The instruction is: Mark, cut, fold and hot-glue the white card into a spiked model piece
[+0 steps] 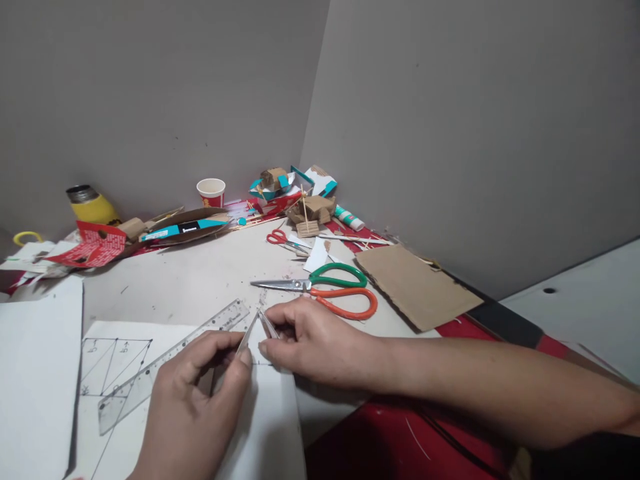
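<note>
Between my two hands a small folded piece of white card (258,335) stands up in a pointed, tent-like shape. My left hand (196,393) pinches its left side between thumb and fingers. The right side is gripped by my right hand (313,340), whose fingertips are partly hidden behind the card. Below it lies a white sheet (273,413) with a dark line near its top edge. A clear ruler (165,363) slants across a paper with drawn triangles (116,363), left of my left hand. Scissors (320,288) with one green and one orange handle lie just beyond my right hand.
A brown cardboard piece (417,287) lies at the right, and a white board (37,380) at the left. Along the wall sit a yellow bottle (95,207), a paper cup (211,193), small red scissors (277,237), a glue tube (349,218) and cardboard scraps (313,210).
</note>
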`<action>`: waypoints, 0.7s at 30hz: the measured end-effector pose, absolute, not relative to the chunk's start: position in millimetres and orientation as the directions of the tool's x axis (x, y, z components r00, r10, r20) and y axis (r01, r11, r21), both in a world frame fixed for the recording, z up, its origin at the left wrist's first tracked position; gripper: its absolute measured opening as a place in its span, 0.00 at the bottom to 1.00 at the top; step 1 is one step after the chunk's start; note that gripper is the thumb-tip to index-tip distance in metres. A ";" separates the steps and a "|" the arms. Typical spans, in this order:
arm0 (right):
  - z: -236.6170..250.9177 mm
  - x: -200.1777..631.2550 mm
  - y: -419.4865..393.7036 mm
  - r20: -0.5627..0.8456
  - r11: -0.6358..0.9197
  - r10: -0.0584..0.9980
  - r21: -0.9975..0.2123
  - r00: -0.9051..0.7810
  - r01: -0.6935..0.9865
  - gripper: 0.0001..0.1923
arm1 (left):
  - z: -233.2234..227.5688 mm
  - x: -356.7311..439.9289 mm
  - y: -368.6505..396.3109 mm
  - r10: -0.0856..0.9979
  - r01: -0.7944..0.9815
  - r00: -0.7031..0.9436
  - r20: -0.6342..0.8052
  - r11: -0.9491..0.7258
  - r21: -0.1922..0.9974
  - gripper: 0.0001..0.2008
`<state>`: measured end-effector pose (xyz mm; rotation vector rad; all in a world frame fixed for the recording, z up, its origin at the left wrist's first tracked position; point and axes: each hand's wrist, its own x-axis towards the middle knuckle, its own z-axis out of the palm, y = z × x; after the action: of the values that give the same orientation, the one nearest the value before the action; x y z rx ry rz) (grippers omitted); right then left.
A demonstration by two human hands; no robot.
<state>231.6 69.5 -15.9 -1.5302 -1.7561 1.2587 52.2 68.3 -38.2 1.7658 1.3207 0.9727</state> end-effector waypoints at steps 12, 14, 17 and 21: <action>-15.1 236.4 72.3 -0.110 0.046 0.966 -0.814 -0.233 0.578 0.16 | -39.0 42.4 77.2 0.952 0.528 0.242 0.187 -0.291 0.798 0.05; -16.2 237.2 71.6 -0.088 0.074 0.964 -0.816 -0.251 0.573 0.16 | -40.9 43.2 77.1 0.944 0.534 0.256 0.207 -0.317 0.784 0.04; -17.7 238.2 70.6 -0.072 0.106 0.957 -0.815 -0.281 0.569 0.15 | -41.1 44.1 75.5 0.935 0.540 0.288 0.206 -0.337 0.771 0.05; -19.0 239.1 70.2 -0.079 0.117 0.950 -0.807 -0.302 0.578 0.15 | -39.9 44.8 73.2 0.939 0.549 0.278 0.203 -0.328 0.769 0.06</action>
<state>239.1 70.2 -19.0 -1.4775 -1.9374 1.0609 44.8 73.2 -39.9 1.9814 1.3323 0.8879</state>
